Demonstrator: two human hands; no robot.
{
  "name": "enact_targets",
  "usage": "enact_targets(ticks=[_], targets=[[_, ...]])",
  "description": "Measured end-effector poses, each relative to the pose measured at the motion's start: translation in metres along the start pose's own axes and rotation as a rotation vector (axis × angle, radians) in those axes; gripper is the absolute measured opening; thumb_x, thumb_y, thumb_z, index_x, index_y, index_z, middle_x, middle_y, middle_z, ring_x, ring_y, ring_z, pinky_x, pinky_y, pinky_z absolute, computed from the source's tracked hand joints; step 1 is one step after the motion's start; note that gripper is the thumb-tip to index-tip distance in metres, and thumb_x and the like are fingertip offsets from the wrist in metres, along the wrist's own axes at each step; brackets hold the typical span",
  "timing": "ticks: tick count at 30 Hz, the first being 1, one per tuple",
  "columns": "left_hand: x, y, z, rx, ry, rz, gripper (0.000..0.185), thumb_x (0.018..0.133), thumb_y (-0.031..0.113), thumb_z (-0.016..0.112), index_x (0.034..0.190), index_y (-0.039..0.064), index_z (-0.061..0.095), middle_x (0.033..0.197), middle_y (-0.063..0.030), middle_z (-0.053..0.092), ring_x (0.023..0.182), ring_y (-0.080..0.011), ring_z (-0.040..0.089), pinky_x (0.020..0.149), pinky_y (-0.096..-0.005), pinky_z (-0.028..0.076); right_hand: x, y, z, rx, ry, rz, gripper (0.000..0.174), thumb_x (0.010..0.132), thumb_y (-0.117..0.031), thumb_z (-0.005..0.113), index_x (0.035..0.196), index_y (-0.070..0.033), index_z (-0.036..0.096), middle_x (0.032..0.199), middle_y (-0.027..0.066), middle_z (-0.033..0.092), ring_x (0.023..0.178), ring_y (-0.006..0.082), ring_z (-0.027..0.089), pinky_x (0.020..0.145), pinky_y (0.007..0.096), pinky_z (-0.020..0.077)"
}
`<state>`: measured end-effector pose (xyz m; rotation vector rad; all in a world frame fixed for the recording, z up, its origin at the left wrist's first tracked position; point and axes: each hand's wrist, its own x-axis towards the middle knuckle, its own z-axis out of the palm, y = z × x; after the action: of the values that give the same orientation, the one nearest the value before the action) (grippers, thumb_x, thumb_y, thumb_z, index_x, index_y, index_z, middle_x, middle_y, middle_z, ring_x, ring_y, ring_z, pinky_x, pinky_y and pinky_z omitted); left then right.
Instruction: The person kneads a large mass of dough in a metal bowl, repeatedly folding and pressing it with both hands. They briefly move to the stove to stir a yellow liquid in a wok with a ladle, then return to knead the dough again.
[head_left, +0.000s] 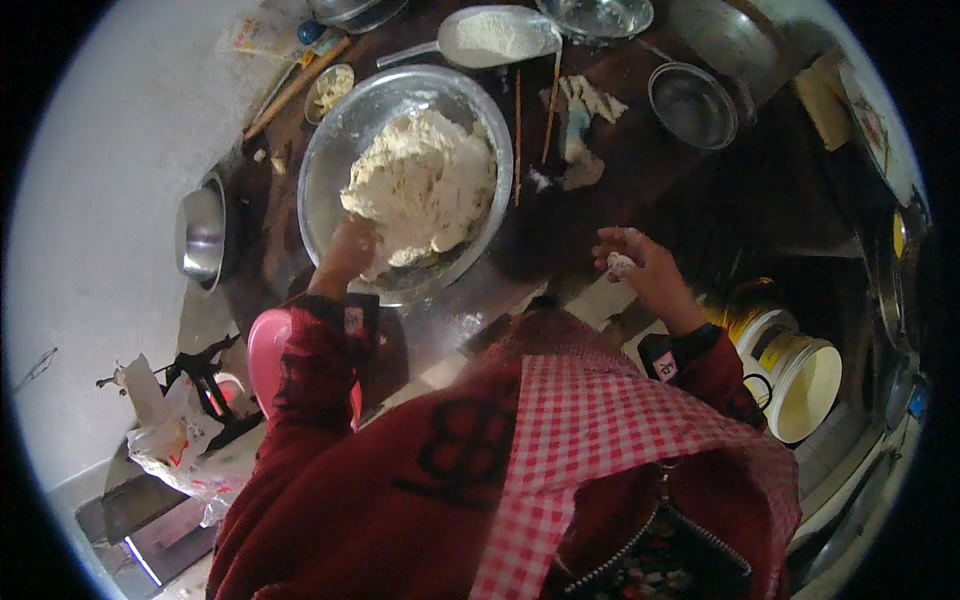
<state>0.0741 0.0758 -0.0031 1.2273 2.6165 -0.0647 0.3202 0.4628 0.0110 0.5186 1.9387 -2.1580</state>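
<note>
A large mass of rough dough (420, 180) lies in a wide metal basin (309, 172) on the dark table. My left hand (351, 247) is inside the basin's near left side, against the dough's lower left edge; its fingers are partly hidden and blurred. Off to the right of the basin, my right hand (649, 270) is raised with curled fingers, and a small lump of dough (619, 265) is held at them. A metal scoop of flour (499, 36) rests beyond the basin. Beside it lie two thin sticks, one of them a reddish stick (517, 139).
At the back left are a small bowl of pale pieces (330, 94) and a wooden rod (300, 86). A steel bowl (201, 232) stands left, a metal pan (693, 105) back right. Below are a pink basin (268, 360) and white buckets (806, 390). A crumpled cloth (581, 142) lies behind.
</note>
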Motion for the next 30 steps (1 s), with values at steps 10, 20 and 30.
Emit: enact_targets(ticks=[10,20,30], targets=[[0.027,-0.016,-0.009,-0.827,0.572,-0.139,0.019,0.070,0.006,0.049,0.087,0.004,0.056,0.072,-0.0074,0.056,0.068,-0.0183,0.054,0.056,-0.0314,0.043,0.005,0.003,0.006,0.020,-0.059,0.078,0.033,0.081,-0.004,0.048,0.114,-0.003,0.046,0.100,0.0082,0.056,0.089,0.0147,0.055,0.073,0.0264,0.0442],[-0.006,0.068,-0.096,-1.563,0.513,-0.241,0.065,0.074,0.031,0.062,0.125,0.005,0.032,0.117,-0.0072,0.045,0.103,-0.0174,0.047,0.086,-0.0283,0.038,0.052,-0.062,0.016,-0.116,-0.124,-0.272,0.038,0.080,-0.009,0.053,0.116,-0.001,0.044,0.103,0.0102,0.056,0.089,0.0146,0.055,0.076,0.0248,0.0428],[-0.014,0.066,-0.099,-1.863,0.601,-0.309,0.080,0.070,0.036,0.067,0.130,0.008,0.022,0.118,-0.0085,0.045,0.104,-0.0196,0.048,0.085,-0.0327,0.041,0.119,-0.102,0.101,-0.244,-0.267,-0.545,0.055,0.069,-0.014,0.063,0.119,0.000,0.042,0.112,0.0189,0.050,0.103,0.0262,0.050,0.082,0.0323,0.0429]])
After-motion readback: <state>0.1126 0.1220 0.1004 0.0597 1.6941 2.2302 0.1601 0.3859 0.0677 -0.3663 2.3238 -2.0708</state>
